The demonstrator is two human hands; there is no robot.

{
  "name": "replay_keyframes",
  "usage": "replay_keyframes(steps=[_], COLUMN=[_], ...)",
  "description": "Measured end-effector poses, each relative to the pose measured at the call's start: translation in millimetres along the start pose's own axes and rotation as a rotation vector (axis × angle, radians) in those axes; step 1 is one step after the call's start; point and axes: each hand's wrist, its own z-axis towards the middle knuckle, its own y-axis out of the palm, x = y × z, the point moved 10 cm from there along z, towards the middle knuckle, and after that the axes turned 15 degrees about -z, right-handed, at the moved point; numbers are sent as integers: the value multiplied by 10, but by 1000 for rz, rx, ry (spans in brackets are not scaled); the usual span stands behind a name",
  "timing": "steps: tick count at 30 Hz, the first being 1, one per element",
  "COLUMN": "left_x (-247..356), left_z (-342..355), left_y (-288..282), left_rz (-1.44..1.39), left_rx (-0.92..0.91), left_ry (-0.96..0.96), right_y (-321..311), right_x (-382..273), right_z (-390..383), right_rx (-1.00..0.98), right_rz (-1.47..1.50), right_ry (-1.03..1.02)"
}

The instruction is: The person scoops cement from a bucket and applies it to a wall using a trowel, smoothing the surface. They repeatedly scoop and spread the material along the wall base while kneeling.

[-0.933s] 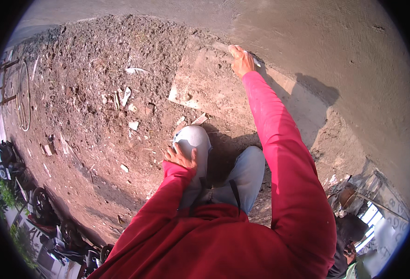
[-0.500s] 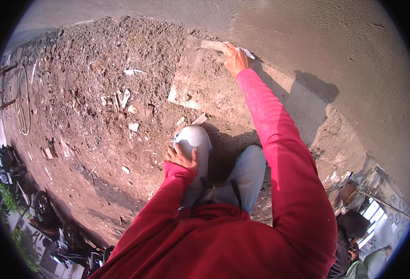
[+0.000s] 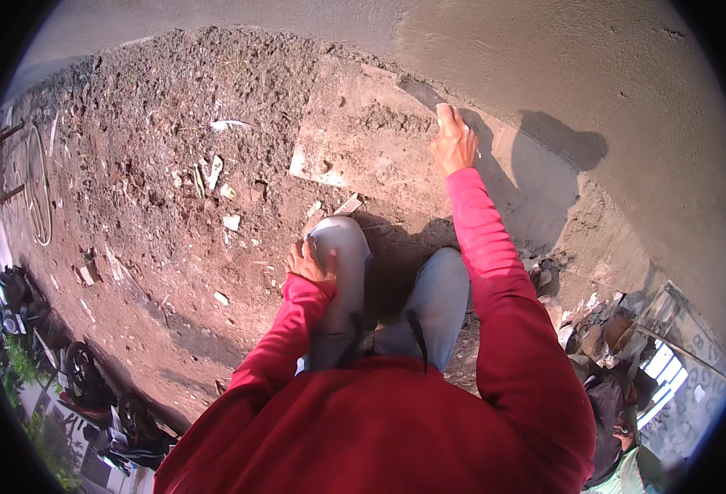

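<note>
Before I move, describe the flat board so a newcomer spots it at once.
Start from the big grey-brown wall across the upper right. Along its foot, on the littered ground, lies the flat board, with the right hand over it and rough grey clumps on top. Its broad pale face and straight left edge set it apart from the small loose scraps to its left.

Two hands (image 3: 455, 148), two knees (image 3: 342, 239), one flat board (image 3: 355, 152)

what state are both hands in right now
Left hand: open, resting on the left knee.
Right hand: closed around what looks like a flat tool, its handle mostly hidden.
</note>
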Motion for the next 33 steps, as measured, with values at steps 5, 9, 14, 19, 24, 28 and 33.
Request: replay_keyframes(steps=[5,9,14,19,24,28,33], left_x=[367,798,578,714,692,902,1516], left_z=[915,1255,1406,1406,1654,1696,1653], left_y=[-180,-288,-181,-239,-124,-226,-481], left_rz=[-325,-425,-487,-356,-303,-267,-254], left_rx=[328,258,392,443,352,380,307], left_ry=[397,337,206,385,326,375,469], right_y=[341,552,549,422,709,545,19], right_x=[282,-269,-613,-585,-976,-771,294], right_z=[-212,-264,-317,335,363,35,-199], right_rx=[-51,-120,-169,-62,-163,-132,81], right_rz=[-100,-49,69,174,105,195,365], right_ry=[283,213,109,-74,-349,-277,383])
